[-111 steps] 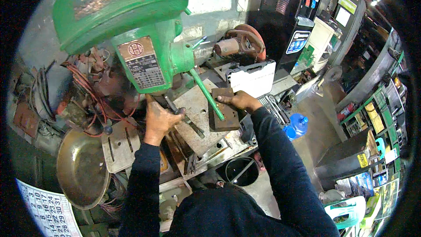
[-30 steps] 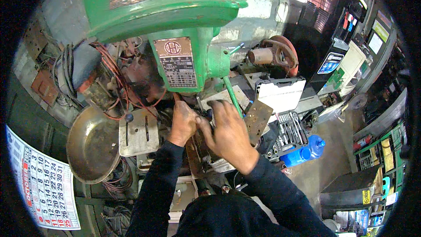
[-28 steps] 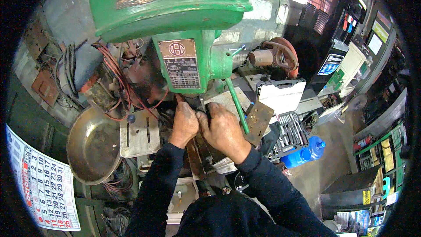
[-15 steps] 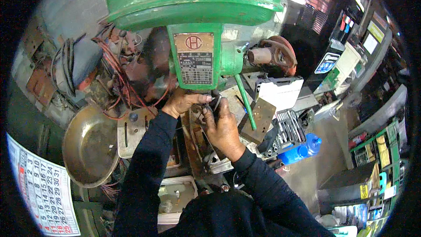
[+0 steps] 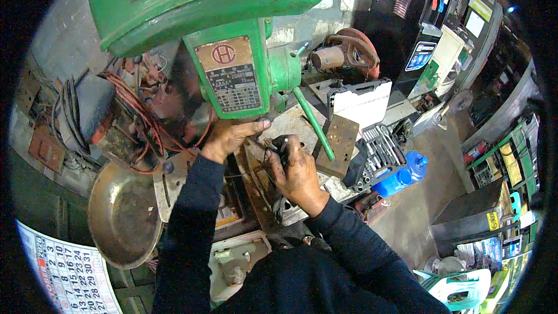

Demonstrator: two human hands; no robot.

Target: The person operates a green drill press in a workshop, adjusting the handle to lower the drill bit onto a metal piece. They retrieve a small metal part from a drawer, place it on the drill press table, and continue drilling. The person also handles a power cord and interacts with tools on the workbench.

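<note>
Drill press (image 5: 226, 29): working bare-handed just under the green head

From the head view, filling the upper middle with green metal and overhanging both hands. Placing the left hand (image 5: 232, 138) just beneath the lower edge, pointing across toward the right; not showing any clear object there, so leaving that grip impossible to tell. Closing the right hand (image 5: 299, 174) narrowly around a small dark piece (image 5: 281, 141) with a pale tip, pinching with fingers against thumb; blurring too much for naming the part. Holding that piece just right of the left hand, beside the near edge of a flat metal plate (image 5: 293, 122) in this view, without revealing any gap in height. Passing close to a green lever (image 5: 314, 123) on the right, and overlapping a holed steel block (image 5: 344, 138) with the lever's end. Leaving the open socket case (image 5: 381, 151) farther right, well apart.

For doing this well, probably needing a motionless press while reaching so close. Best bracing with the left hand, pinching firmly and lining up squarely before applying force. Likely risking a drop if gripping only by the fingertips. Better giving the lever some room, and holding the dark sleeves (image 5: 192, 209) clear of any turning part.
</note>
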